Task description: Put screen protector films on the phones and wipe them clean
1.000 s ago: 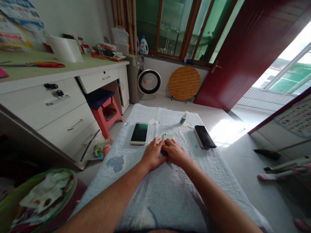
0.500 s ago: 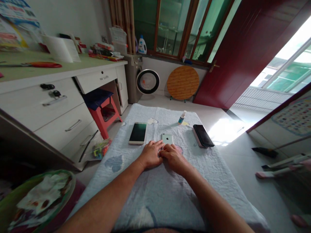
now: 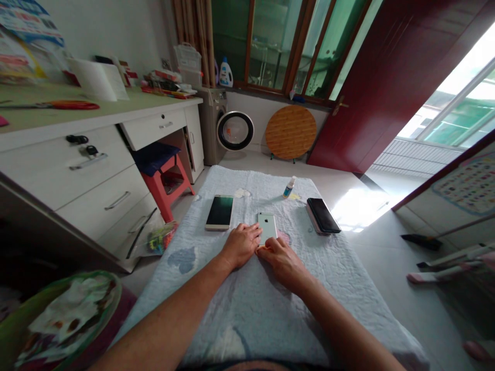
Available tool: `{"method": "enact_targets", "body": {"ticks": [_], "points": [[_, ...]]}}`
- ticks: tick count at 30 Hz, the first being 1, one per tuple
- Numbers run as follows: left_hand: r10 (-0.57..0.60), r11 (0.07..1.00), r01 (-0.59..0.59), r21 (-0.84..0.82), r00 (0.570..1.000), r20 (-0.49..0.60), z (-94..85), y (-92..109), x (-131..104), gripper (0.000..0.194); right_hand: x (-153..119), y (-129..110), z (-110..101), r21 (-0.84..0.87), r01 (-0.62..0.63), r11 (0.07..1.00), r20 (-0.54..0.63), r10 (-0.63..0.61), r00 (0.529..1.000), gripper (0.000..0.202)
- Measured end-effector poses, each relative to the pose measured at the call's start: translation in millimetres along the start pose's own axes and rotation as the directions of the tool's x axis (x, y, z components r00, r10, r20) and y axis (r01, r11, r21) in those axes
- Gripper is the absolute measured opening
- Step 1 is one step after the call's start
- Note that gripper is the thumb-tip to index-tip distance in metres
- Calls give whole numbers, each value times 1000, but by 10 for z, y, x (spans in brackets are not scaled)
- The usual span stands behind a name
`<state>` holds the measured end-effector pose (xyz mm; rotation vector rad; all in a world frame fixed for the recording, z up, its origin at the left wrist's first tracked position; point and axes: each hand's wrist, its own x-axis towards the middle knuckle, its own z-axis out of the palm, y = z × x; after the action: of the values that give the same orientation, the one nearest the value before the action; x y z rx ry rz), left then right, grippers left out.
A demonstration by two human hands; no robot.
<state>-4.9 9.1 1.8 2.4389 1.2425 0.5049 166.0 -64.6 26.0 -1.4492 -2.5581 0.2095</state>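
Silver and flat, the rectangular phone (image 3: 267,228) touches my left hand (image 3: 240,245), fingers together, my right hand (image 3: 283,260) pinching a small orange object (image 3: 263,248) nearer.

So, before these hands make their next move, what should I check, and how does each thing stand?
1. Middle phone lying back up: ok, its logo shows.
2. Left hand touching that phone: ok, fingers at its left side.
3. Phone's near end fully visible: not ok, the right hand covers part.
4. Firm hold on the orange item: cannot tell, mostly hidden.
5. Small bottle apart from both hands: ok.
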Motion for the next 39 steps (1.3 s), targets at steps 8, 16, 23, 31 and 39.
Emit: {"method": "enact_targets", "body": {"ticks": [8,16,23,31,39], "points": [[2,1000,-1,13,1000,-31,44,-20,-6,38,-191,193,3,54,-73,996,-53,76,996,26],[-7,1000,8,10,999,-34,45,-13,-3,38,-119,100,20,-49,-81,996,-9,81,997,20],[-14,1000,14,23,1000,-22,19,7,-14,39,78,-102,61,-114,-6,993,36,10,999,16],[13,999,-11,52,1000,-26,36,-22,1,39,-59,-5,28,-26,-76,997,18,76,997,17],[47,996,-44,82,998,-39,37,-36,5,36,-208,153,-42,84,-180,980,-19,182,983,24]]}}
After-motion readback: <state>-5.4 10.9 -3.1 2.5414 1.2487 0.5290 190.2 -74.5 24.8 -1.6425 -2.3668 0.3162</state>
